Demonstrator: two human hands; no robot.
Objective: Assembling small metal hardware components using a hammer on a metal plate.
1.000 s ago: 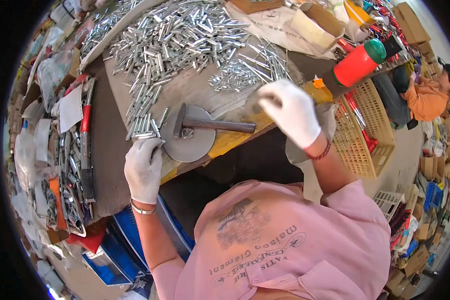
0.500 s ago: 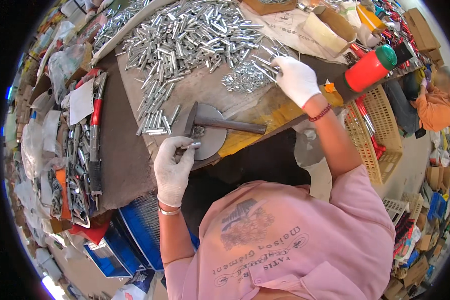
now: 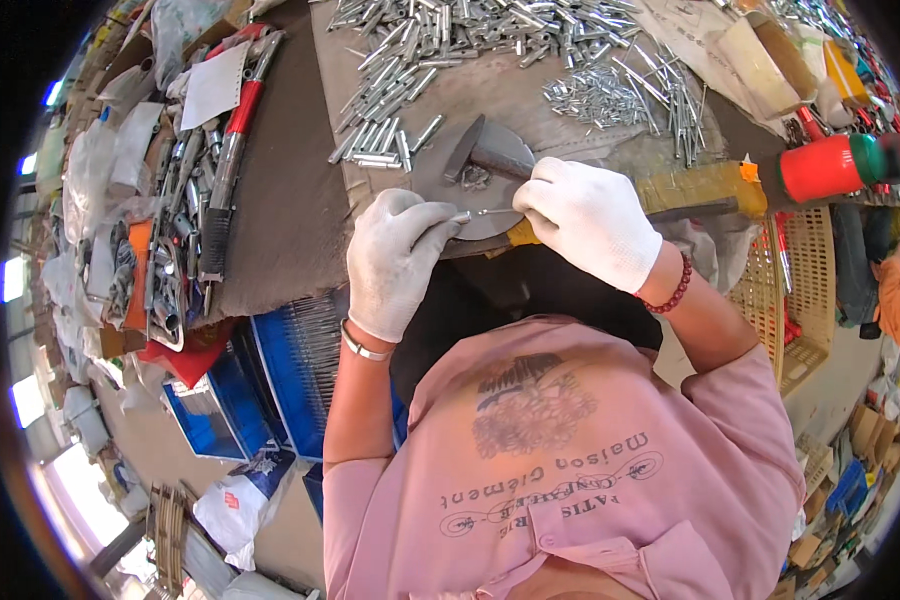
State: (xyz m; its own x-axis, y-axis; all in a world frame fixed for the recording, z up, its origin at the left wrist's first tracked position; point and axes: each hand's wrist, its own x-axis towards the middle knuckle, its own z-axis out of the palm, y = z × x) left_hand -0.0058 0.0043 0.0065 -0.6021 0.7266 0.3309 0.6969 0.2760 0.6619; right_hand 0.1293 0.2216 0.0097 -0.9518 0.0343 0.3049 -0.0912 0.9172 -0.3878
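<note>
My left hand (image 3: 398,262), in a white knit glove, pinches a short silver metal tube (image 3: 461,217), mostly hidden by the fingers. Opposite it, my right hand (image 3: 598,222), gloved too, holds a thin metal pin (image 3: 495,211) between thumb and fingertips. The pin lies in line with the tube's end; whether it enters the tube is too small to tell. Both hands are over the near edge of a round metal plate (image 3: 490,227). A hammer (image 3: 464,148) rests on that plate, its handle running behind my right hand.
Beyond the plate lie a large heap of metal tubes (image 3: 410,60), a pile of small pins (image 3: 595,98) and longer thin rods (image 3: 682,110). A red container with a green band (image 3: 818,168) is at the right. Tools and plastic bags (image 3: 175,200) crowd the left; blue crates (image 3: 295,370) stand below.
My right hand has come from the thin rods back to my left hand, bringing a pin. My left hand still holds the tube. The view has shifted, and the bench sits higher in it.
</note>
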